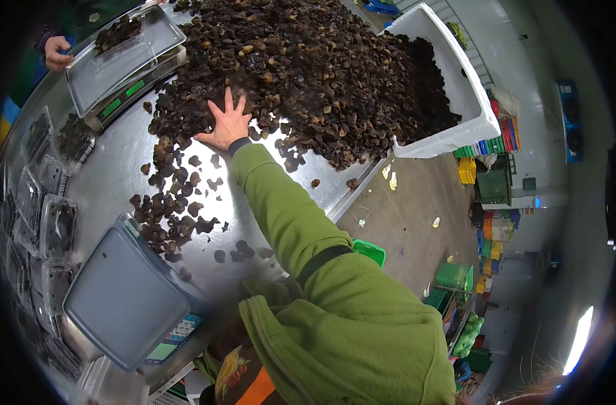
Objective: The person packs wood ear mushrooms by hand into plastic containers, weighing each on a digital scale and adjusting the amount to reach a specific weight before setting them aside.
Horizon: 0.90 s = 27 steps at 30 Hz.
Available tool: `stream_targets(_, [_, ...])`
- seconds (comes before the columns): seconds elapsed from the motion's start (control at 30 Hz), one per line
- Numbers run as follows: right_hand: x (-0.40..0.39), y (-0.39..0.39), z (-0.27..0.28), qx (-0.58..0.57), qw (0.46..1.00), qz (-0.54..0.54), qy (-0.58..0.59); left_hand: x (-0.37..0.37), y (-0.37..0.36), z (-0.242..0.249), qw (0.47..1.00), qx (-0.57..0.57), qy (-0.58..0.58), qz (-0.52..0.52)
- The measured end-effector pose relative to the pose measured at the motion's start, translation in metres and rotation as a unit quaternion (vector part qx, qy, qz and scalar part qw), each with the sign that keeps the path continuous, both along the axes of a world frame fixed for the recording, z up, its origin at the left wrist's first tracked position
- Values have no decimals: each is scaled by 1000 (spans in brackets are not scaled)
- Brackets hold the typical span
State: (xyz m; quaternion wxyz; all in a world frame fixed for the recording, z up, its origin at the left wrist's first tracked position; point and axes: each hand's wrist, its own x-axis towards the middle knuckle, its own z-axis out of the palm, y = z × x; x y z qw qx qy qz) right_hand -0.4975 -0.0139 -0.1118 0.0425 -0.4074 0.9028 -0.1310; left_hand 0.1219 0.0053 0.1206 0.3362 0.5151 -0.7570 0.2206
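Observation:
My right hand (228, 127) lies palm down with its fingers spread at the near edge of a big heap of dark brown, mushroom-like pieces (287, 67) on a shiny metal table (122, 172). The fingertips touch the pieces; nothing is gripped. Loose pieces (176, 196) are scattered below and left of the hand. My left hand is not in view.
A tipped white foam box (480, 111) borders the heap. At upper left, a co-worker's hand (57, 54) touches a clear tray (98, 74) on a scale (129, 94). Clear plastic boxes (57, 226) line the left. A grey device (125, 293) stands below.

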Motion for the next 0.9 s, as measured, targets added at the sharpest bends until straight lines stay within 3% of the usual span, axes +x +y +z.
stream_targets(0.03, [2, 1, -5, 35, 999, 9, 19, 5, 2, -25, 986, 54, -150, 46])
stream_targets(0.07, [9, 5, -11, 9, 998, 5, 56, 20, -10, -78, 985, 126, -38, -113])
stream_targets(0.13, [19, 15, -7, -11, 999, 17, 38, -38, 2, -99, 943, 276, 0, -187])
stream_targets(0.27, [41, 38, -2, -22, 999, 2, 23, -108, 20, -119, 891, 369, -2, -264])
stream_targets(0.4, [50, 64, -18, -50, 998, -14, -28, -123, 34, -122, 844, 436, 41, -310])
stream_targets(0.5, [54, 80, -26, -183, 977, -22, -103, -133, 39, -97, 853, 409, 102, -308])
stream_targets(0.57, [74, 80, 13, -231, 902, -59, -361, -124, 37, -98, 858, 407, 123, -288])
stream_targets(0.67, [120, 71, 51, -275, 823, 29, -497, -117, 32, -97, 876, 380, 150, -255])
stream_targets(0.77, [189, 56, 87, -281, 821, 152, -472, -120, 17, -94, 893, 333, 173, -249])
stream_targets(0.83, [242, 44, 105, -334, 790, 250, -449, -123, 9, -94, 895, 311, 189, -260])
stream_targets(0.87, [262, 39, 122, -331, 815, 317, -356, -125, 6, -96, 895, 297, 194, -270])
stream_targets(0.9, [282, 36, 128, -325, 808, 343, -352, -126, 4, -98, 895, 284, 199, -281])
